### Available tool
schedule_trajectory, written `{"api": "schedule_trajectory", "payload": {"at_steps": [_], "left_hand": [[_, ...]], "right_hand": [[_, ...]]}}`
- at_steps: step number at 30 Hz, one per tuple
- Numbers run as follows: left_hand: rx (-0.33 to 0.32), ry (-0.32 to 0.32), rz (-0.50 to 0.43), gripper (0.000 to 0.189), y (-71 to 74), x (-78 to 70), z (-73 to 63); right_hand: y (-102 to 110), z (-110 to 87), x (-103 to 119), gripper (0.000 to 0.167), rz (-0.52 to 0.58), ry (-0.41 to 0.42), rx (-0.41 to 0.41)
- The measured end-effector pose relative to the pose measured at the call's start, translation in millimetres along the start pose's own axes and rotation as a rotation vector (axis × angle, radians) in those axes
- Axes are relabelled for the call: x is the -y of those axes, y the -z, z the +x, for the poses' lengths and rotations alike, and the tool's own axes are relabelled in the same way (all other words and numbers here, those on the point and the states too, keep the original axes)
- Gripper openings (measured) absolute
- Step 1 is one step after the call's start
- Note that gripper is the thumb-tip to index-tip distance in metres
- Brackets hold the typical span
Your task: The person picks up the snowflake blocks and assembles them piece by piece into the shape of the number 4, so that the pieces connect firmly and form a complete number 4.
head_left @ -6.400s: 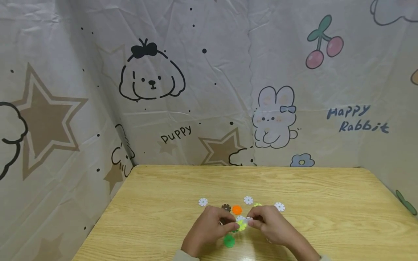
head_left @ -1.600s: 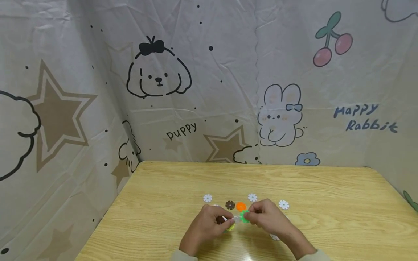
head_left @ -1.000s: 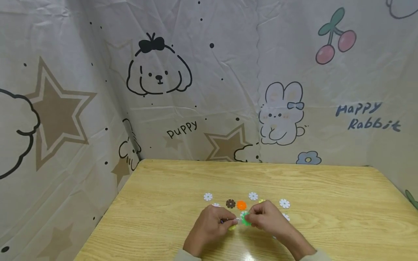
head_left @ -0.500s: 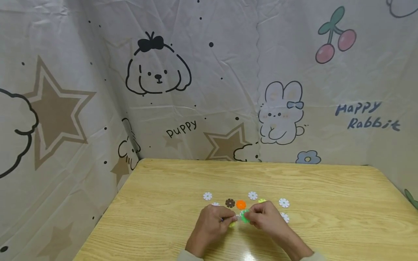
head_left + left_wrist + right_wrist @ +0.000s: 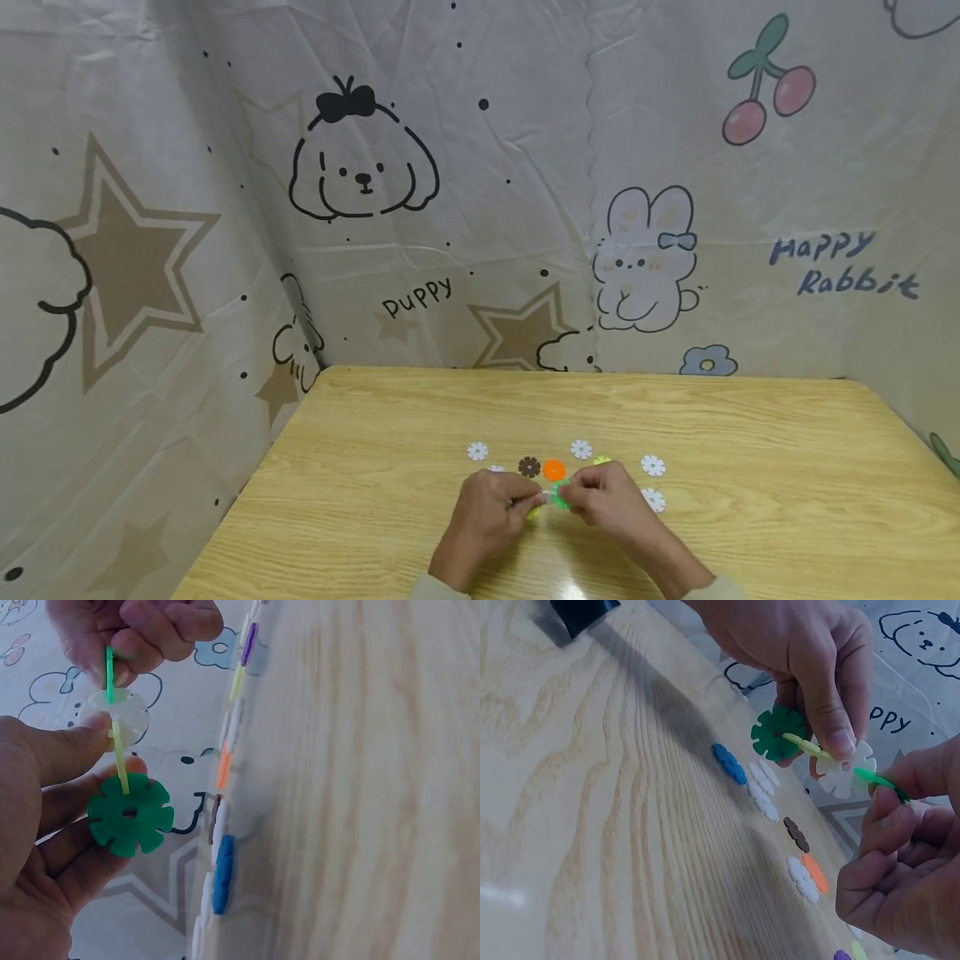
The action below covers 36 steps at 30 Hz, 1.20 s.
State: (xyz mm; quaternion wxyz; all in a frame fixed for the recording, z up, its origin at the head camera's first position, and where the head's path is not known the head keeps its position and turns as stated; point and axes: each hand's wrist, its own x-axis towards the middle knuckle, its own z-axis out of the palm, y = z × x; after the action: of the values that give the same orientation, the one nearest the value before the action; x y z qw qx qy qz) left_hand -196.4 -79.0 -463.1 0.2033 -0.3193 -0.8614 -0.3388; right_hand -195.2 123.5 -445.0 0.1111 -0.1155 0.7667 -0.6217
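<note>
My left hand [image 5: 486, 510] pinches a translucent white slotted disc [image 5: 135, 718] between thumb and fingers. A yellow disc [image 5: 120, 757], seen edge-on, joins the white one to a dark green disc [image 5: 148, 825], which lies in front of the left fingers. My right hand [image 5: 618, 504] pinches a bright green disc [image 5: 874, 778] by its edge. That disc stands crosswise to the white one and meets its rim; how deep it sits in the slot I cannot tell. Both hands are close together above the table, and the head view shows little of the joined discs.
Loose slotted discs lie on the wooden table [image 5: 390, 417] beyond the hands: several white [image 5: 652, 465], a brown [image 5: 529, 467], an orange [image 5: 553, 470], a yellow [image 5: 602, 460], a blue [image 5: 729, 763] and a purple one [image 5: 250, 645]. A printed cloth [image 5: 480, 167] hangs behind.
Earlier the bright green disc lay on the table while the right hand held the white one. The right hand then took up the green disc and brought it against the white disc. Lately both hands barely moved.
</note>
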Motion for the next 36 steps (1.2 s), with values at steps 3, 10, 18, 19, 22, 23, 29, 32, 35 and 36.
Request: {"api": "schedule_trajectory", "payload": {"at_steps": [3,10,18,19,22,23,29,32,35,36], "left_hand": [[0.029,0.015,-0.006,0.006,3.0,-0.6,0.6],[0.144,0.074,-0.020,0.007,12.4,-2.8,4.4],[0.222,0.089,-0.033,0.012,17.3,-5.6,7.4],[0.229,0.096,-0.037,0.012,17.7,-5.8,7.5],[0.246,0.124,-0.062,0.013,19.1,-6.1,7.7],[0.251,0.141,-0.076,0.013,19.4,-5.7,7.7],[0.234,0.210,-0.115,0.016,22.2,1.9,2.6],[0.222,0.233,-0.146,0.015,24.7,5.7,0.0],[0.219,0.260,-0.183,0.015,27.9,8.0,-1.6],[0.219,0.266,-0.189,0.016,28.8,8.7,-2.1]], "right_hand": [[-0.2,-0.1,-0.2,0.028,0.006,-0.014,0.009],[0.9,0.8,3.9,0.027,0.041,-0.049,0.029],[1.5,2.2,9.6,0.028,0.031,-0.065,0.048],[1.6,2.2,10.3,0.029,0.030,-0.060,0.049],[1.9,1.9,12.1,0.031,0.029,-0.059,0.048],[2.1,1.8,12.4,0.033,0.026,-0.058,0.044],[4.2,4.5,9.1,0.034,0.004,-0.045,0.011],[6.8,6.5,6.7,0.033,-0.030,-0.034,0.005],[8.3,8.7,4.1,0.030,-0.107,-0.018,-0.011],[8.2,9.5,3.0,0.028,-0.140,-0.012,-0.019]]}}
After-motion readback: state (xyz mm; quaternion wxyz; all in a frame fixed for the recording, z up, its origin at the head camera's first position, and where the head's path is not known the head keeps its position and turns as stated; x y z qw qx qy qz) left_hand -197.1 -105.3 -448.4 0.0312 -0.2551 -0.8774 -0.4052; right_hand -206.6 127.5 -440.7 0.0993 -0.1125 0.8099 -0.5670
